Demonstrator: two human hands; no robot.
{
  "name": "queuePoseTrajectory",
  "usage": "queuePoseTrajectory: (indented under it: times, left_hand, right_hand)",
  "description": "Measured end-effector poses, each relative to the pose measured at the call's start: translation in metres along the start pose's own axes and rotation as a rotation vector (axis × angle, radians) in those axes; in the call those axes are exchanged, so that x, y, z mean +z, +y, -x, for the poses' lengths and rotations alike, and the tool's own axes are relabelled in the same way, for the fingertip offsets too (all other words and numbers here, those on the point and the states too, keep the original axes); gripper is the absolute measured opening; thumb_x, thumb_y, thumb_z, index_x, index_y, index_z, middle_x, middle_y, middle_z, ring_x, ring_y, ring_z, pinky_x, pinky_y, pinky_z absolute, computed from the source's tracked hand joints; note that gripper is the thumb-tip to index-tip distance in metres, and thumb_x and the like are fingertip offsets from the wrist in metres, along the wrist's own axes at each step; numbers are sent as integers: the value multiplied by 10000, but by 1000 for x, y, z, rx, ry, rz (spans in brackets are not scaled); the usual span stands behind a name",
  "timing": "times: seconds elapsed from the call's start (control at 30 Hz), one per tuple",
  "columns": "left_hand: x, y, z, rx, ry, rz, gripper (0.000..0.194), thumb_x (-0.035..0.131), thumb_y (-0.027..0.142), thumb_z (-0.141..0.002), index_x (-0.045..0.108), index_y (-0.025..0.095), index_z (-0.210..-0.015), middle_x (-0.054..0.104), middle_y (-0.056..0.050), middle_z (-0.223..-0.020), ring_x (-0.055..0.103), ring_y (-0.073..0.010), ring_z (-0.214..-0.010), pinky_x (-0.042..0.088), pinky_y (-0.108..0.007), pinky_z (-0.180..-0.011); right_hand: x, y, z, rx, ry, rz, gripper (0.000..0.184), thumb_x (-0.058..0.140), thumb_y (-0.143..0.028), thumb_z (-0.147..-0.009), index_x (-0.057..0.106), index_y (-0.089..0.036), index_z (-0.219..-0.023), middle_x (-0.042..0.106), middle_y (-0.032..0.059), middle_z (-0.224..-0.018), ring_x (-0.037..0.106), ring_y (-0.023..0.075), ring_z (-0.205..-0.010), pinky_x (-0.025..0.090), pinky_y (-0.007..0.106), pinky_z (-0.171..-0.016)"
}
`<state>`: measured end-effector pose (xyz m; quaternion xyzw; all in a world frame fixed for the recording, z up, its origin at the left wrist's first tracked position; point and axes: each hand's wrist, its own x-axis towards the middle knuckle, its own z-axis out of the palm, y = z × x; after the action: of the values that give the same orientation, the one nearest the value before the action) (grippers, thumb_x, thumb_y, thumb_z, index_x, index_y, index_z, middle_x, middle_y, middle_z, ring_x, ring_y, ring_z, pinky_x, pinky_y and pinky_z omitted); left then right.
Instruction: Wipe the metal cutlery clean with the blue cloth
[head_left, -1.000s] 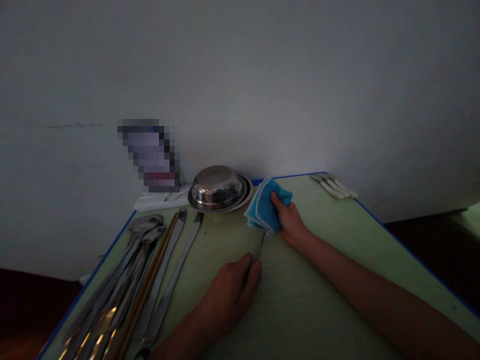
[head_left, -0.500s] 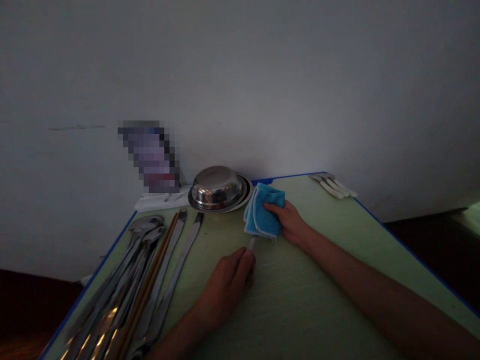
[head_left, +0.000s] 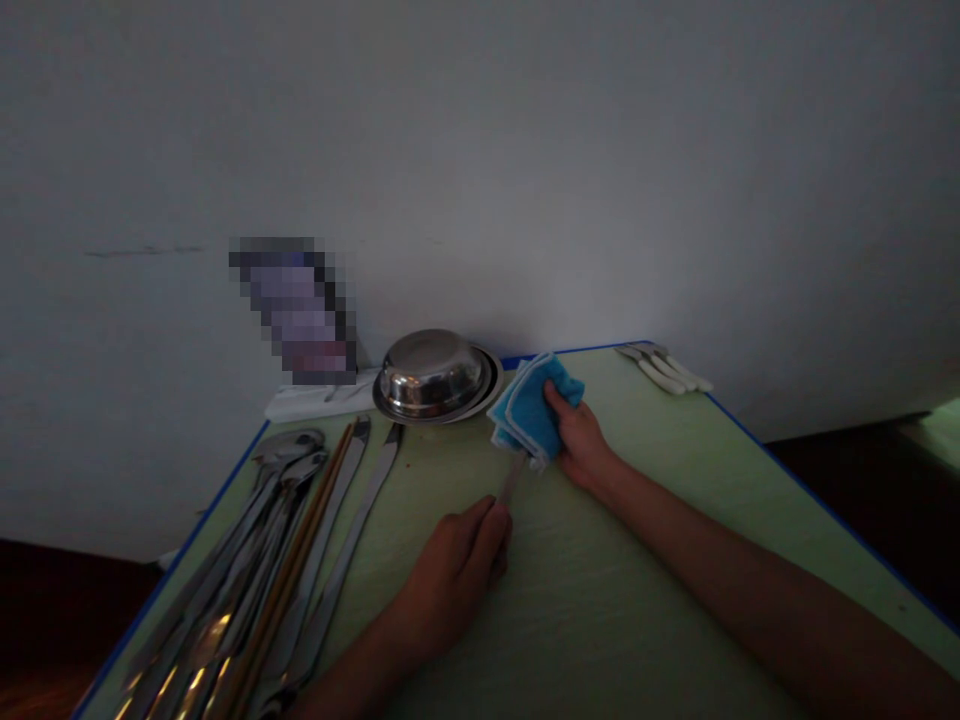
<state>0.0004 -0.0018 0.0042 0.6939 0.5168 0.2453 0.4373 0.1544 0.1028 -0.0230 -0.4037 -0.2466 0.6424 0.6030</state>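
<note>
My left hand (head_left: pixel 461 570) is closed round the handle of a slim metal piece of cutlery (head_left: pixel 511 482). Its far end is hidden in a folded blue cloth (head_left: pixel 534 405) with white edging, so its kind does not show. My right hand (head_left: pixel 581 430) grips that cloth, thumb on top, above the table. Left of my left hand lie two table knives (head_left: pixel 364 510), wooden chopsticks (head_left: pixel 300 550) and a pile of metal spoons (head_left: pixel 289 460), handles toward me.
An upturned steel bowl (head_left: pixel 433 368) rests in another bowl at the back of the pale green table (head_left: pixel 645 620), against the wall. Several white-handled pieces of cutlery (head_left: pixel 667 370) lie at the back right. A blurred-out panel (head_left: pixel 296 310) leans at the back left above a white item (head_left: pixel 319 400).
My right hand and the cloth came down toward my left hand, then moved back up and away along the cutlery. My left hand has shifted slightly and keeps its hold.
</note>
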Motion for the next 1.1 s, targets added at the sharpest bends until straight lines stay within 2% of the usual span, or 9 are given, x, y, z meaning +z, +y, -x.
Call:
queuePoseTrajectory:
  times: [0.2,0.3,0.43,0.5,0.6,0.7,0.8,0.93,1.1]
  left_hand:
    - [-1,1,-5,10,23,28,309,330,330,-881,433,186,-628,413,50,-539,402,-100,-495,312,-217,-508]
    - [-1,0,-5,-8,33,41,341,320,335,-880,410,183,-588,402,49,-514,383,-98,-475,296,-217,-483]
    - [0,-4,-4,-6,67,101,376,304,339,-874,397,183,-545,393,46,-478,367,-96,-448,298,-220,-467]
    - [-1,-5,-4,-15,118,138,382,313,342,-862,395,185,-523,390,44,-467,359,-97,-438,299,-223,-461]
    - [-5,-4,-4,-73,278,195,450,266,375,-861,357,197,-458,355,37,-418,344,-102,-408,274,-239,-437]
    - [-12,-1,-6,-141,450,222,503,165,412,-878,292,212,-434,285,42,-373,296,-102,-367,234,-254,-413]
    - [-17,0,-8,-199,564,230,508,159,448,-880,275,214,-443,272,48,-362,268,-98,-345,216,-259,-398]
    - [-17,-1,-8,-179,534,178,540,174,451,-880,295,202,-417,297,43,-363,295,-94,-354,240,-253,-412]
    - [-15,1,-6,-184,522,77,552,157,424,-884,315,195,-408,325,36,-361,326,-97,-360,264,-247,-424]
  right_hand:
    - [1,1,3,-27,104,47,371,573,-528,-687,593,-198,-856,692,44,-810,641,207,-812,521,339,-705]
    - [1,3,1,-47,114,42,315,601,-447,-696,587,-194,-884,692,34,-841,639,194,-812,509,340,-735]
    - [-1,4,-2,-39,26,31,211,639,-278,-674,600,-185,-860,696,13,-807,642,178,-779,492,346,-774]
    - [-3,2,-3,-2,-42,34,216,647,-221,-647,605,-193,-857,695,-4,-786,645,169,-742,494,347,-770]
    - [-8,-5,-2,78,-200,102,233,638,-152,-607,611,-196,-834,692,-20,-741,645,159,-688,501,340,-748]
    - [-15,-13,-1,213,-376,227,258,611,-104,-579,613,-181,-825,686,-19,-697,642,154,-630,508,338,-719]
    - [-24,-22,-1,342,-536,338,311,618,-88,-568,610,-164,-870,687,-9,-715,642,144,-628,509,326,-704]
    - [-29,-31,-1,428,-713,489,310,669,-126,-589,616,-140,-894,688,10,-749,642,128,-681,500,293,-717]
    - [-26,-36,1,359,-796,686,274,688,-242,-626,635,-153,-879,681,0,-768,619,100,-663,494,250,-674]
